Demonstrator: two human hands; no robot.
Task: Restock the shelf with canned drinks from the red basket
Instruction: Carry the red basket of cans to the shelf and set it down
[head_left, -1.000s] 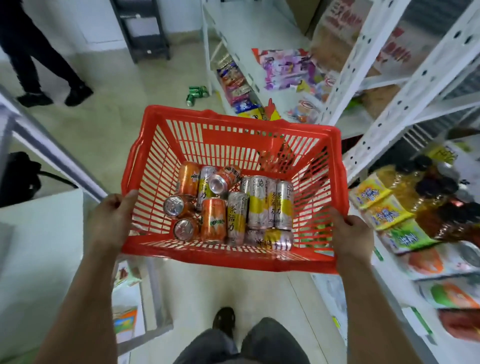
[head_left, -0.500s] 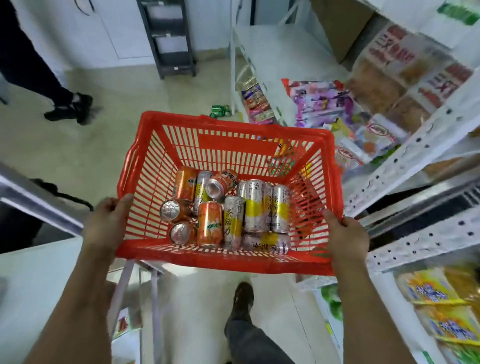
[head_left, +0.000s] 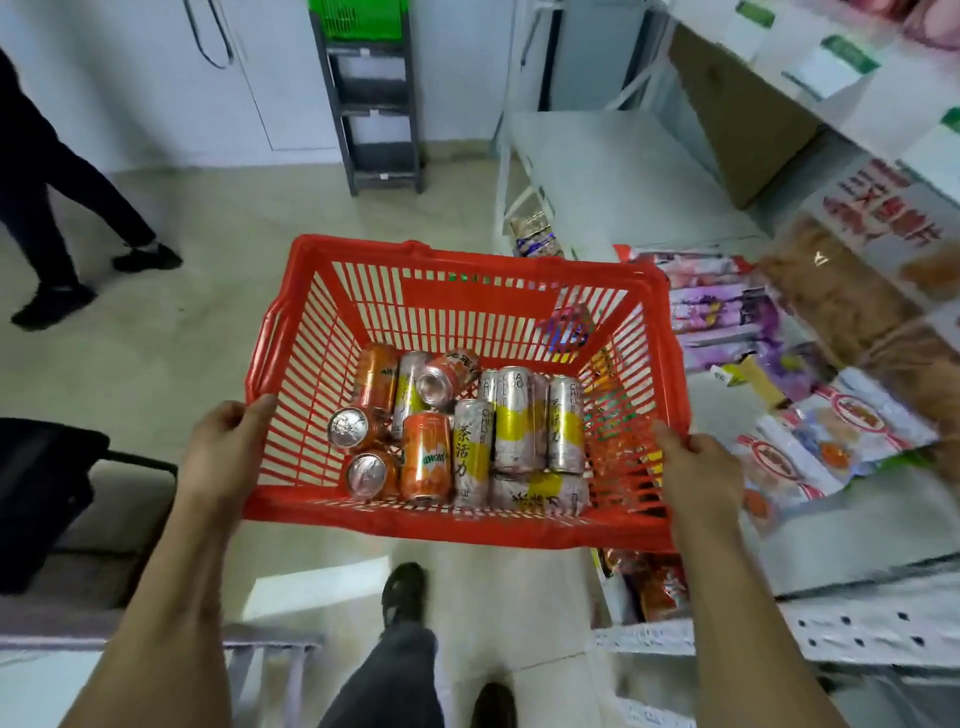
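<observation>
I hold the red basket (head_left: 524, 291) out in front of me at about waist height, one hand on each side of its near end. My left hand (head_left: 221, 449) is closed on the left rim, thumb lying along the top edge and fingers curled under out of sight. My right hand (head_left: 698, 465) is closed on the right rim the same way, thumb on top, fingers wrapped round the outside. The cans lie loose on the basket floor, toward the near side. On the left are the orange cans (head_left: 426, 462), some with their silver tops turned up at me, one lying flat with its label readable. On the right are the taller silver-and-yellow cans (head_left: 522, 421), mostly lying side by side lengthwise, with one more across the near end, touching the others. The basket hangs over the pale floor (head_left: 156, 364), its right side just beside the white shelf (head_left: 857, 540). That shelf carries snack bags (head_left: 810, 436) in purple, white and brown wrappers, blurred at the far right. Below the basket I see my dark trouser leg and my shoes (head_left: 402, 592). At the far left another person's legs (head_left: 57, 208) in dark clothes stand on the floor, well apart from me. A grey rack (head_left: 379, 114) stands against the back wall.
</observation>
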